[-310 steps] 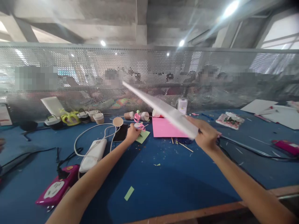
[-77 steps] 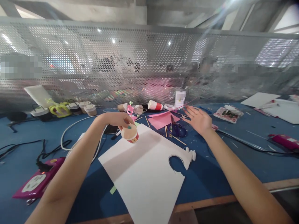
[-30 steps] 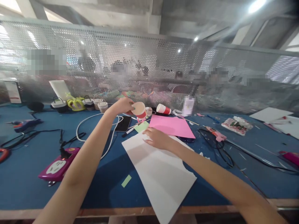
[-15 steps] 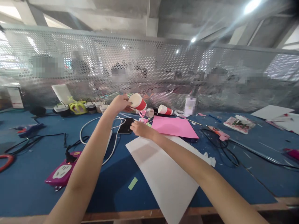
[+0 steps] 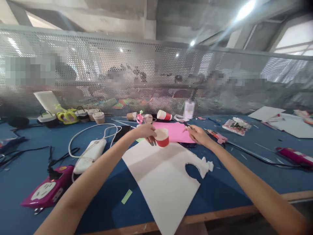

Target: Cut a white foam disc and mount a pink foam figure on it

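Note:
My left hand (image 5: 146, 131) is closed on the rim of a red and white paper cup (image 5: 162, 140), which it holds above a white paper sheet (image 5: 161, 173). The cup's open mouth tilts towards me. To its right, my right hand (image 5: 197, 134) grips a slim, dark, pen-like tool (image 5: 186, 124) whose end points up and left; its exact kind is unclear. Under and behind both hands lies pink paper (image 5: 168, 127). The white sheet has a rounded cut-out at its right side, with crumpled scraps (image 5: 207, 165) beside it.
Stacked paper cups (image 5: 164, 115) lie at the back. A white power bank (image 5: 91, 156) with its cable and a purple power strip (image 5: 49, 187) are on the left. A pink glue gun (image 5: 217, 135) with its cord sits right. Perforated metal screen (image 5: 156, 65) closes the back.
My left hand has brought the cup nearer and to the right, turning its mouth towards me. My right hand has moved right, now showing the dark tool. The view has shifted right.

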Demonstrator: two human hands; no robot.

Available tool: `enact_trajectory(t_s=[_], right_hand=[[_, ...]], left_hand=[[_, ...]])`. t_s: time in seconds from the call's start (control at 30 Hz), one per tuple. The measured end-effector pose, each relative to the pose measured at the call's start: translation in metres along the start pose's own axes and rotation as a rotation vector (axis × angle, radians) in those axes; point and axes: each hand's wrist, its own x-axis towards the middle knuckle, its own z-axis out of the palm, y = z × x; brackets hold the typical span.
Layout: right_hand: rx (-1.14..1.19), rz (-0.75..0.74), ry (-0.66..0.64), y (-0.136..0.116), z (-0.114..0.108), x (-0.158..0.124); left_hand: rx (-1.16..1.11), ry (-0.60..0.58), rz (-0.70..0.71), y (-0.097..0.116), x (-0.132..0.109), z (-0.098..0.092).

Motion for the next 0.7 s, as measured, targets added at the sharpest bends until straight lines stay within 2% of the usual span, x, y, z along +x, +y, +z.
enact_trajectory(t_s=[0.07,0.17,0.27,0.33,0.37,0.4,0.47,0.53,0.57,0.6,0.67,0.7], right_hand=[[0.117,0.090,-0.067,0.011,-0.006,-0.009],[0.503,0.185,-0.059,0.018,-0.009,-0.017],[0.765,0.202,-0.011,0.015,-0.014,-0.018],[0.867,0.238,-0.095,0.008,-0.019,-0.019],[0.909,0.244,-0.148,0.004,-0.020,-0.021],[0.953,0.233,-0.206,0.000,-0.021,-0.024],[1.009,0.151,-0.331,-0.009,-0.017,-0.033],[1.031,0.057,-0.504,-0.017,-0.004,-0.046],[1.019,0.034,-0.593,-0.019,0.006,-0.052],[1.003,0.038,-0.607,-0.020,0.017,-0.058],[0.959,0.071,-0.607,-0.017,0.040,-0.069],[0.930,0.122,-0.621,-0.013,0.051,-0.072]], left_hand=[[0.011,-0.011,0.019,-0.001,0.013,0.027],[0.000,0.066,0.047,-0.004,0.025,0.052],[0.000,0.133,0.047,0.000,0.022,0.056],[0.110,0.206,0.089,0.009,0.011,0.050],[0.221,0.285,0.144,0.014,0.004,0.047],[0.343,0.433,0.237,0.020,-0.003,0.045],[0.413,0.614,0.322,0.032,-0.020,0.047],[0.616,0.773,0.578,0.040,-0.035,0.059],[0.690,0.789,0.677,0.041,-0.041,0.069],[0.750,0.759,0.740,0.041,-0.047,0.082],[0.853,0.620,0.761,0.032,-0.053,0.108],[0.885,0.537,0.721,0.025,-0.054,0.121]])
